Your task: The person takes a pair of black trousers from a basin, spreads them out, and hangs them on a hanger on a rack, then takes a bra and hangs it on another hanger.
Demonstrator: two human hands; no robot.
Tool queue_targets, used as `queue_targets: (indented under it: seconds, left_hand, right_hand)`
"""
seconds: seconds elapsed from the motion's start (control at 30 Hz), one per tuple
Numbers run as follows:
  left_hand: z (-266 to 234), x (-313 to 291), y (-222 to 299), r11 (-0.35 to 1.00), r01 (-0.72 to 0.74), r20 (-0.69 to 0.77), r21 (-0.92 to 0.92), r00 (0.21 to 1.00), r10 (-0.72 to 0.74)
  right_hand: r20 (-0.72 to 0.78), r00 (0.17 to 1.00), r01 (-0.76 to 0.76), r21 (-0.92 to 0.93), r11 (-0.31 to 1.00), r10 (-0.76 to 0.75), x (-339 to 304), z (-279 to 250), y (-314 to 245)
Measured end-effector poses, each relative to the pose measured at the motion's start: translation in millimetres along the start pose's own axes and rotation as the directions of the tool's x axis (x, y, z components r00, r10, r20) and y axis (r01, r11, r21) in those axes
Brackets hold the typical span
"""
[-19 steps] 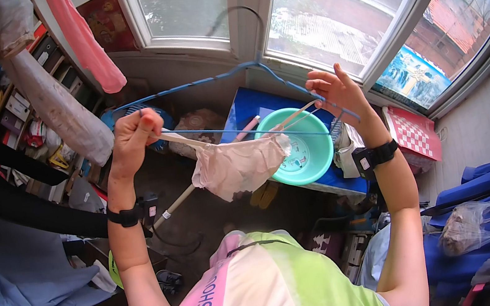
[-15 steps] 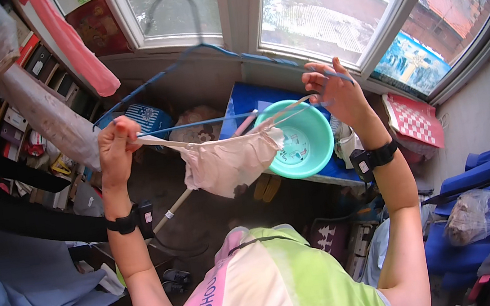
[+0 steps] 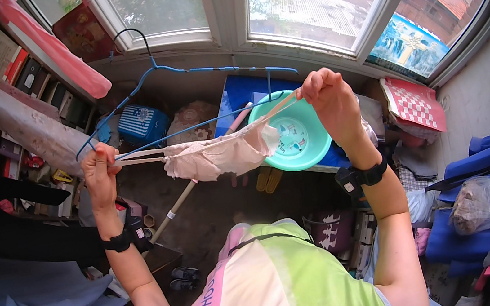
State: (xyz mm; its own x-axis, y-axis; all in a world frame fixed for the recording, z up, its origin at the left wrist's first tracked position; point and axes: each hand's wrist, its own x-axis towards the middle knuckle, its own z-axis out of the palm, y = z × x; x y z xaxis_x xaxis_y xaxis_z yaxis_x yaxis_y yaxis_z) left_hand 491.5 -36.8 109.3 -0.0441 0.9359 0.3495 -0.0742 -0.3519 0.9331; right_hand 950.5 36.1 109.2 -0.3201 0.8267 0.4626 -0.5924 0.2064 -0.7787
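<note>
A small pale pink strappy garment (image 3: 214,156) is stretched between my two raised hands. My left hand (image 3: 101,174) is closed on its straps at the left, right by the lower left corner of a blue clothes hanger (image 3: 191,123); whether the fingers also grip the hanger is hard to see. At the other end, my right hand (image 3: 332,103) pinches the right strap between thumb and fingers. The hanger lies beyond the garment with its dark hook toward the windows. Its right end is apart from my right hand.
Below the garment, a turquoise basin (image 3: 318,136) stands on a blue surface (image 3: 237,85). A pale pole (image 3: 180,201) slants up from the floor. Shelves (image 3: 54,86) line the left, windows (image 3: 300,7) the far side. Clothes and a plastic bag (image 3: 478,205) are at the right.
My right hand, earlier spread by the hanger's right end, has closed on the strap. The hanger has shifted left of that hand. The garment is drawn up tauter and flatter.
</note>
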Motion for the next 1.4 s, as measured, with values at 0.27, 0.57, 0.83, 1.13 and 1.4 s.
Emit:
queue_targets:
  seconds: [0.27,0.57,0.83,1.13,1.4]
  left_hand:
    - [5,-4,3,0.996,0.011,-0.006,0.086,1.0,-0.01]
    - [11,-2,-4,0.995,0.023,0.028,0.097,0.999,-0.026]
    - [11,15,14,0.979,-0.19,-0.021,0.071,0.981,0.191]
    - [30,59,53,0.95,-0.313,0.019,0.006,0.95,0.313]
    - [44,94,66,0.925,-0.353,0.049,-0.14,0.931,0.362]
  right_hand:
    - [0.14,0.988,0.095,-0.236,0.967,-0.062,2,20,0]
    - [0.287,0.958,0.077,-0.291,0.954,0.011,4,42,-3]
    - [0.023,0.978,-0.125,-0.73,0.672,0.206,7,64,-81]
    - [0.209,0.975,0.216,-0.851,0.479,-0.069,83,39,-100]
    - [0.351,0.936,0.298,-0.738,0.605,-0.033,103,48,-136]
